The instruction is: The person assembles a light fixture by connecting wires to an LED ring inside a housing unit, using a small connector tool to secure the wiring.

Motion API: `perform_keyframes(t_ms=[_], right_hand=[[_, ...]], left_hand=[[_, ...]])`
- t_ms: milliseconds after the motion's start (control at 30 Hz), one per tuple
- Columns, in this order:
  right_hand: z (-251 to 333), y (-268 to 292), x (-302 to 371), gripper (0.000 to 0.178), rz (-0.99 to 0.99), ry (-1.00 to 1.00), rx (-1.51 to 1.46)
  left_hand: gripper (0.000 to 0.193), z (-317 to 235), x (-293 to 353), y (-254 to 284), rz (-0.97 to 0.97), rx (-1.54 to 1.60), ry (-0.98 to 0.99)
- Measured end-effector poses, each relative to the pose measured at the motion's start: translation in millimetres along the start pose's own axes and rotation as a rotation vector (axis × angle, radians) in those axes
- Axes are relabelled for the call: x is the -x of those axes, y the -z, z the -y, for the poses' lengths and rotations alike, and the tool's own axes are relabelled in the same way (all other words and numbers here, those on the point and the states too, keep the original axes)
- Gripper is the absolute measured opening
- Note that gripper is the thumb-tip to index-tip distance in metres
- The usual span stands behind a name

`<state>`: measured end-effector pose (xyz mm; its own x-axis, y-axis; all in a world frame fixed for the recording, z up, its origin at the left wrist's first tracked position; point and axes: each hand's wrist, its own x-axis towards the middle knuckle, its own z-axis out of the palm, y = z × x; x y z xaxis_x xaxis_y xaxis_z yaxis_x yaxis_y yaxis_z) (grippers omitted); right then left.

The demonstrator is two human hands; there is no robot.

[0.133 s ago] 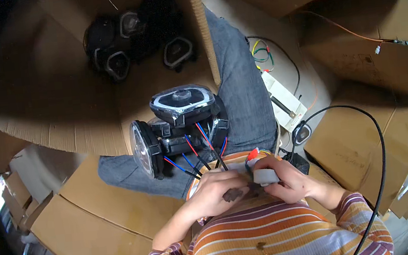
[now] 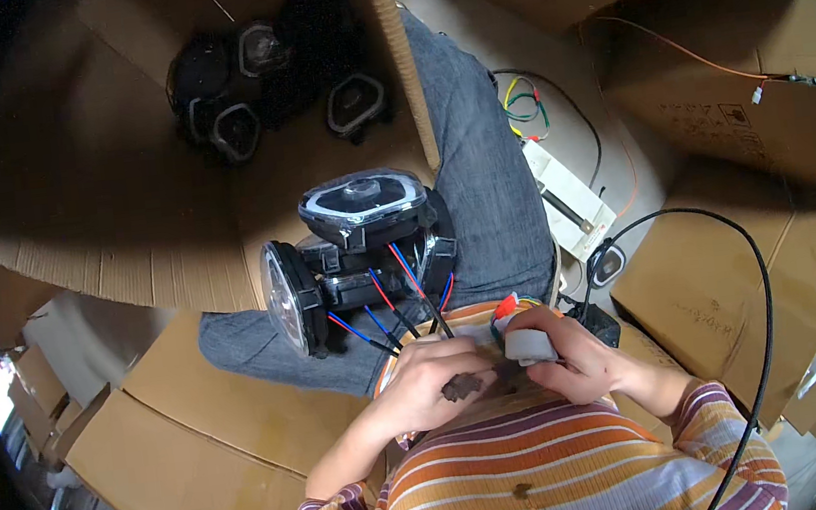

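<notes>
My left hand [image 2: 435, 385] is closed round a bunch of black-sleeved cables [image 2: 437, 314] that have red and blue wires at their upper ends. The bunch's dark ends [image 2: 463, 386] stick out below its fingers. Between thumb and fingers, my right hand [image 2: 576, 355] grips a small white cylinder [image 2: 530, 346], which looks like a roll of tape. The two hands almost meet in front of my striped shirt. The wires run up to several black lamps with clear lenses, piled on my lap; one lamp [image 2: 364, 205] lies on top and another [image 2: 290, 299] stands on edge at the left.
A large open carton [image 2: 164, 232] with more lamps [image 2: 357, 104] inside stands ahead on the left. Right of my leg lies a white device [image 2: 563, 199] with coloured leads [image 2: 524, 111]. A black cable [image 2: 763, 315] arcs past my right arm. Cartons [image 2: 722, 270] stand on the right.
The white cylinder has tilted slightly in my right hand. My left hand keeps its hold on the cables, and the lamps lie as before.
</notes>
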<state>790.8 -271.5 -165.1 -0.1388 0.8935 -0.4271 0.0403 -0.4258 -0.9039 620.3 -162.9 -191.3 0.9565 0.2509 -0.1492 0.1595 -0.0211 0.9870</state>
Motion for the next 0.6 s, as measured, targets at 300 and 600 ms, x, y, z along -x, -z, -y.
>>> perform_keyframes(t_ms=[300,600], right_hand=[[13,6,-15,0.040,-0.047,-0.143,-0.182],[27,10,-26,0.036,0.021,-0.135,-0.331]], left_hand=[[0.003,-9,-8,15,-0.060,0.113,0.078],[0.010,3,-2,21,-0.054,0.468,0.068]])
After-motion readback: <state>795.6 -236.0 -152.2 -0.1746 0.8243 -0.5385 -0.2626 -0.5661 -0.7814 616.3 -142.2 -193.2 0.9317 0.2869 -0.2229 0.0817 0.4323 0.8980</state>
